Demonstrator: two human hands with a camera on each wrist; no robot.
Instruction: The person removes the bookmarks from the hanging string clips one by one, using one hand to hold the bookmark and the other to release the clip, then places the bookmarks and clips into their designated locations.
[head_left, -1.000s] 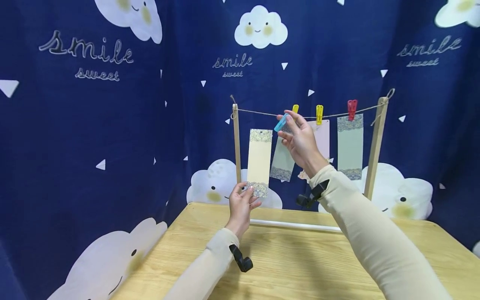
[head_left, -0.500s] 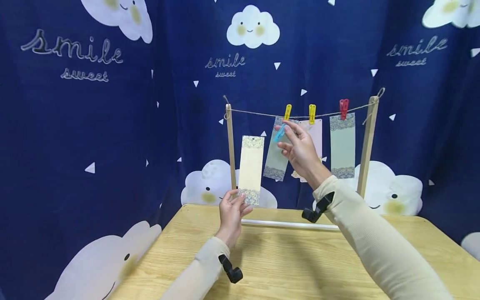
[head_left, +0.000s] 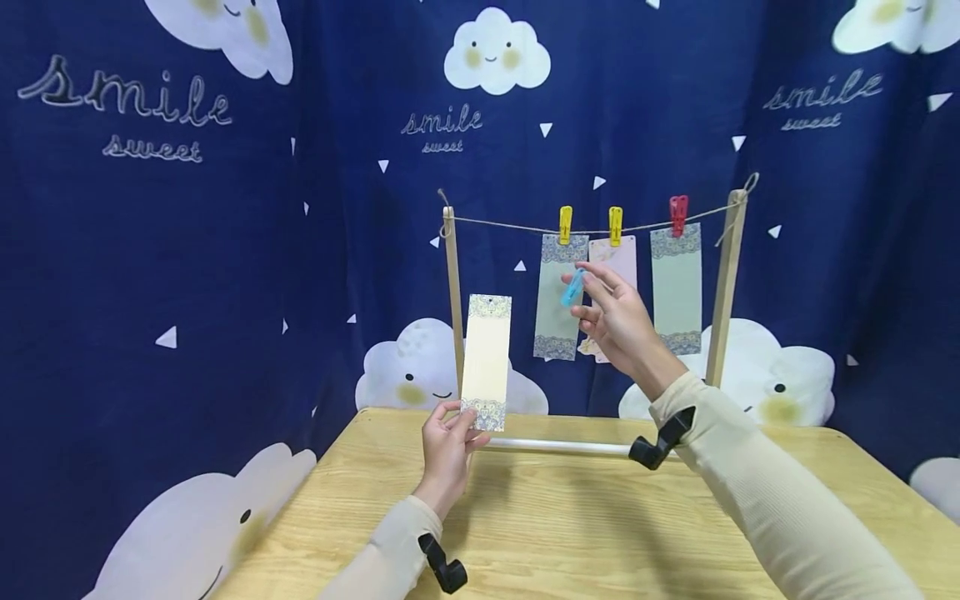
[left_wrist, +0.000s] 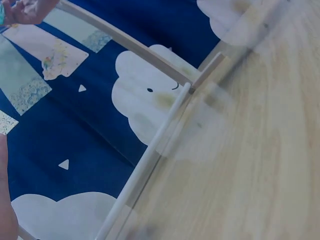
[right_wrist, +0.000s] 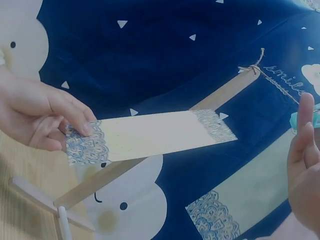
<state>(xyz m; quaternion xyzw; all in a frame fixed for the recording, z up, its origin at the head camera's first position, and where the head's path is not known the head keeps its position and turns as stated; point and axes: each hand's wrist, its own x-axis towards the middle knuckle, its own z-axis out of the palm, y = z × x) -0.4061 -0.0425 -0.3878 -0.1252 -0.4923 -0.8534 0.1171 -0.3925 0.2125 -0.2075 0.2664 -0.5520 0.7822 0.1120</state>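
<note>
A person's left hand [head_left: 448,442] pinches the lower end of an upright cream rectangular paper card with lace-patterned bands at both ends [head_left: 486,362], thumb on its front. The card is held above the table, below the string and apart from it, near the left wooden post [head_left: 453,300]. The right hand [head_left: 618,321] pinches a small light-blue plastic clothespin [head_left: 573,288] between thumb and fingers, in front of the hanging cards.

A thin twine string [head_left: 502,224] runs between that post and the right wooden post [head_left: 727,287]. From left to right hang a pale green lace-edged card [head_left: 555,300] and a pink card [head_left: 611,260], each under a yellow clothespin [head_left: 566,225], then a second pale green card [head_left: 677,292] under a red clothespin [head_left: 678,217].

A white rod [head_left: 555,447] lies low along the back of the light wooden table [head_left: 555,517]. Behind is a navy fabric curtain printed with smiling white clouds [head_left: 225,292].
</note>
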